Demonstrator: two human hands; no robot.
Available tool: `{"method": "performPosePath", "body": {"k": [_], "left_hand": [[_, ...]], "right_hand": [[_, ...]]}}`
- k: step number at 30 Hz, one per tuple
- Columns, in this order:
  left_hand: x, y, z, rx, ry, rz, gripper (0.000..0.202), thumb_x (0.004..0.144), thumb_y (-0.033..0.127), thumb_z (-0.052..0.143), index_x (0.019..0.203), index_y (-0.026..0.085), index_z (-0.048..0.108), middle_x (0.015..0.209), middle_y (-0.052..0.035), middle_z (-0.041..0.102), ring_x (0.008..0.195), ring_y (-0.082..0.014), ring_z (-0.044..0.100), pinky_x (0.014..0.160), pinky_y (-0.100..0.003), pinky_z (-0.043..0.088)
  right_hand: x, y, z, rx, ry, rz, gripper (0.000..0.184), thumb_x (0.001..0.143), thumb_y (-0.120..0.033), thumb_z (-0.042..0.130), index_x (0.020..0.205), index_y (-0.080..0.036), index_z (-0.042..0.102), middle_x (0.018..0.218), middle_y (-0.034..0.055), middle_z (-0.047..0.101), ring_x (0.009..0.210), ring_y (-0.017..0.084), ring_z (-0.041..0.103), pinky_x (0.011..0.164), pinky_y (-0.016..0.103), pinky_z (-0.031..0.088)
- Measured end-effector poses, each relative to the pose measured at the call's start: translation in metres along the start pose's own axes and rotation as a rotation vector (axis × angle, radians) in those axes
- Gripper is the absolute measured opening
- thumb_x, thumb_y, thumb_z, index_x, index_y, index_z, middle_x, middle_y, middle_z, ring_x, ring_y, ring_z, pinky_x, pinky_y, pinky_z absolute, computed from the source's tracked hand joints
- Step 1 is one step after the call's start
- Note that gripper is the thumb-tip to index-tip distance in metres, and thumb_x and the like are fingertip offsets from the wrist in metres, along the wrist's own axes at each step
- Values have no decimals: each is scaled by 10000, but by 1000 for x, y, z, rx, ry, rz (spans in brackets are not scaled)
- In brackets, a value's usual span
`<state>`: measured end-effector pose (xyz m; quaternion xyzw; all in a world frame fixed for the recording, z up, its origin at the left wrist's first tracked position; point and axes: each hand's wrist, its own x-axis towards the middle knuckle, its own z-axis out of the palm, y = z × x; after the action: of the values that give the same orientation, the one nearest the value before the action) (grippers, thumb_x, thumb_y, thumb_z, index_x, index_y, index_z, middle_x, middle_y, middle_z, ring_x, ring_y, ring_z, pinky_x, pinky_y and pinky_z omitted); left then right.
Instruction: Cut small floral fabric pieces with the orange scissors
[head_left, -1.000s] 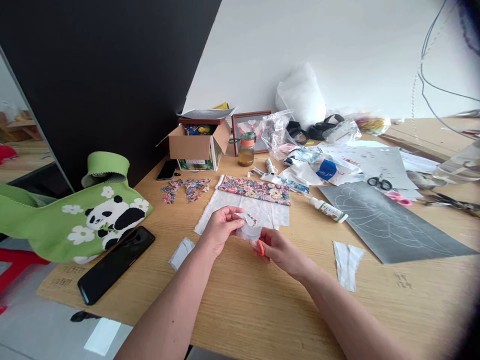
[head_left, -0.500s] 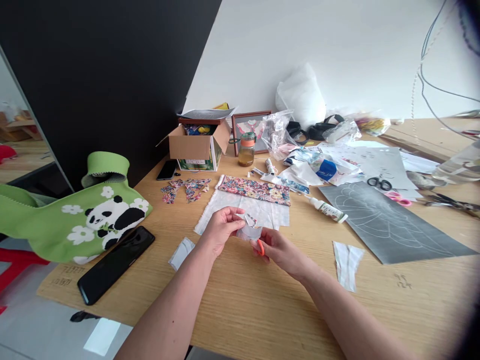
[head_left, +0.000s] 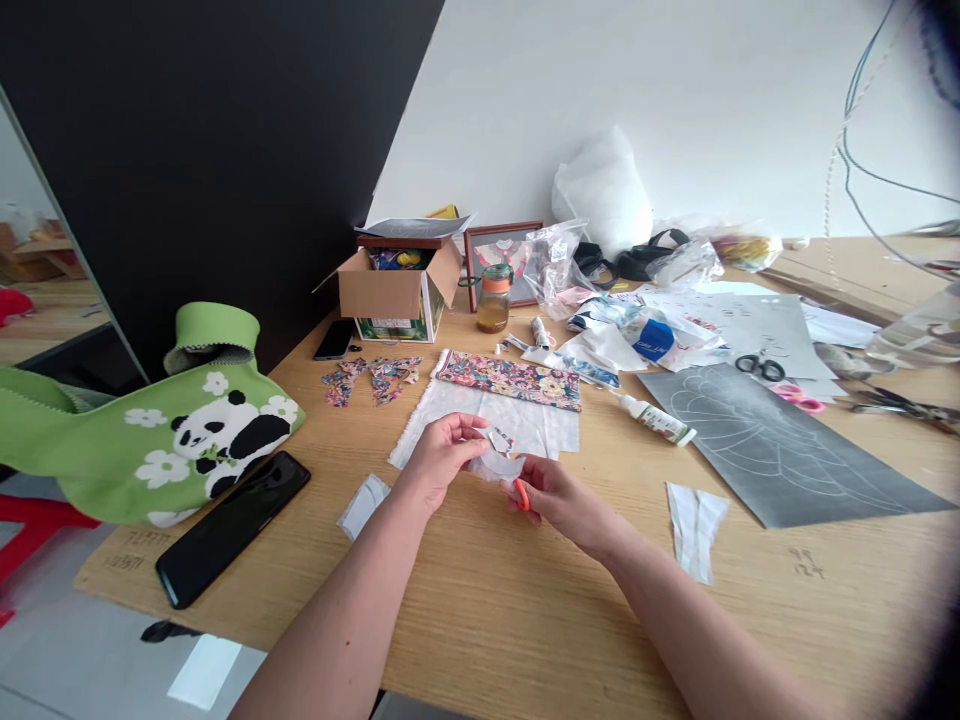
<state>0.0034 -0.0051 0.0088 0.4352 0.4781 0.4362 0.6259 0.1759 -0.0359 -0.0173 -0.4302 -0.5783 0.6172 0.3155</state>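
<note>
A: Versus a second back, barely any shift. The small pale translucent scrap (head_left: 496, 462) lies a touch flatter; both hands hold place.

B: Head view: left hand (head_left: 441, 455) pinches the scrap's left edge, thumb on fingertips. Right hand (head_left: 561, 500) is curled round orange-handled scissors (head_left: 520, 494), blades hidden. All mid-way along the light wooden table (head_left: 525, 620), just over the near edge of the white fabric sheet (head_left: 457, 410).

A: Risk?

B: The scrap is floppy and gripped on one side, so it could fold or skew at the blades. Left fingertips sit close to them.
</note>
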Motion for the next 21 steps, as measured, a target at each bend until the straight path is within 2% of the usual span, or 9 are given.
{"method": "performPosePath", "body": {"k": [7, 15, 21], "left_hand": [[0, 1, 0, -7, 1, -5, 415, 547, 245, 719, 929, 105, 636, 696, -1, 573, 597, -110, 546, 531, -229, 462], [0, -1, -1, -28, -23, 2, 402, 560, 222, 738, 928, 107, 625, 702, -18, 610, 621, -126, 583, 584, -250, 496], [0, -2, -1, -49, -42, 11, 406, 573, 218, 760, 937, 107, 622, 707, -25, 622, 624, -130, 591, 592, -254, 498]], "right_hand": [[-1, -1, 0, -4, -35, 8, 484, 715, -628, 682, 708, -199, 458, 624, -34, 463, 522, 90, 336, 477, 254, 227], [-3, -6, 1, 52, -36, 8, 511, 697, -653, 695, 710, -197, 466, 644, -24, 492, 540, 96, 355, 485, 252, 240], [-4, -6, 0, 85, -98, -11, 512, 727, -663, 670, 761, -180, 502, 698, -14, 521, 532, 85, 381, 509, 252, 268]]}}
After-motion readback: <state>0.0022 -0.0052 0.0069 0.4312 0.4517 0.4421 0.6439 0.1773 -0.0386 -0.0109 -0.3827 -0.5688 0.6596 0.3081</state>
